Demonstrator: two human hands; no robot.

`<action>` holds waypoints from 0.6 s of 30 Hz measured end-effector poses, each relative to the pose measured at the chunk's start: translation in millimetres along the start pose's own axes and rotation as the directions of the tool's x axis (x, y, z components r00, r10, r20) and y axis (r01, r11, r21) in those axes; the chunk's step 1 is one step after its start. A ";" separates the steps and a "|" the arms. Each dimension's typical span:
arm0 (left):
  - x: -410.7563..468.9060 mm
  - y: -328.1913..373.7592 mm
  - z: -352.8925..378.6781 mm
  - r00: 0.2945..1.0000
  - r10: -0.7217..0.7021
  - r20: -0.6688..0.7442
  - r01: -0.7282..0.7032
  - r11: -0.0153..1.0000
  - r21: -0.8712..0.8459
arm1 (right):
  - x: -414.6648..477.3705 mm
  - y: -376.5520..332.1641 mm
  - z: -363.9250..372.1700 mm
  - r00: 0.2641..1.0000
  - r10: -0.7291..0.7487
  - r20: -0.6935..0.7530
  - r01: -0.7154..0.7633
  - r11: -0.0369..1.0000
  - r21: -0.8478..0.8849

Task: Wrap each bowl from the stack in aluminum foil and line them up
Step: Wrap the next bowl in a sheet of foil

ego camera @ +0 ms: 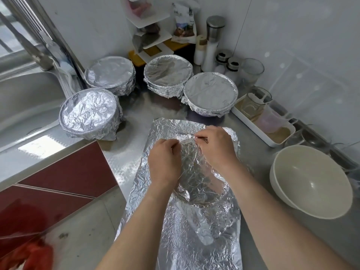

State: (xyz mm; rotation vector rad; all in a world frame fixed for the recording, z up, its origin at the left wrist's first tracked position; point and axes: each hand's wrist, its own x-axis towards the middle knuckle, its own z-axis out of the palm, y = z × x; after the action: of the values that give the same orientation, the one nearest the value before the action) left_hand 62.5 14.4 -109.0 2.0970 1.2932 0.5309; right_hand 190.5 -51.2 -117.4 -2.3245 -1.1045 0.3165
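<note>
bowl (202, 184) in hand sits mid-counter (120, 158) under a loose foil sheet (185, 240), in front of four wrapped bowls (89, 114); the bare stack (311, 182) waits on the right. your left hand (165, 162) and right hand (216, 149) each pinch a fold of foil at the far rim, fingertips closed on it. tug hard and the thin sheet probably tears; the long tail near your forearms could snag and drag the bowl.

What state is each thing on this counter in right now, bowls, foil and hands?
Four wrapped bowls: covered in foil, set down at the back.
Foil sheet: crumpled, pressed into a bowl shape, edges loose.
Left hand: pinches the foil sheet.
Right hand: pinches the foil sheet.
Bare bowls: stacked, upright, unwrapped.
</note>
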 end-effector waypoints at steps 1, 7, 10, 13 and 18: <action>-0.3 -0.1 0.4 1.000 0.004 -0.014 -0.004 1.000 -0.006 | 2.6 0.0 1.0 1.000 -0.011 0.012 0.011 1.000 -0.007; 2.5 -3.9 2.5 0.998 0.057 0.004 -0.057 0.998 0.009 | 8.2 -1.0 1.3 0.992 -0.089 0.085 0.090 0.996 -0.014; 9.6 -6.4 4.2 0.996 0.082 0.046 -0.081 0.997 -0.009 | 11.0 0.1 2.9 0.986 -0.102 0.132 0.107 0.994 -0.028; 11.0 -8.2 6.8 0.995 0.086 0.058 -0.085 0.996 -0.022 | 14.2 -0.3 4.3 0.981 -0.127 0.146 0.121 0.991 0.051; 16.0 -17.4 10.9 0.980 0.116 0.160 -0.104 0.991 -0.082 | 15.6 -6.0 3.9 0.970 -0.191 0.151 0.187 0.982 0.039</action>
State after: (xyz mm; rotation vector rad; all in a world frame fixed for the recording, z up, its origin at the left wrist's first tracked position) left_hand 65.0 31.4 -128.5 2.1118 1.0551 0.4350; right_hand 194.9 -34.6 -116.9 -2.1818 -1.3789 0.4407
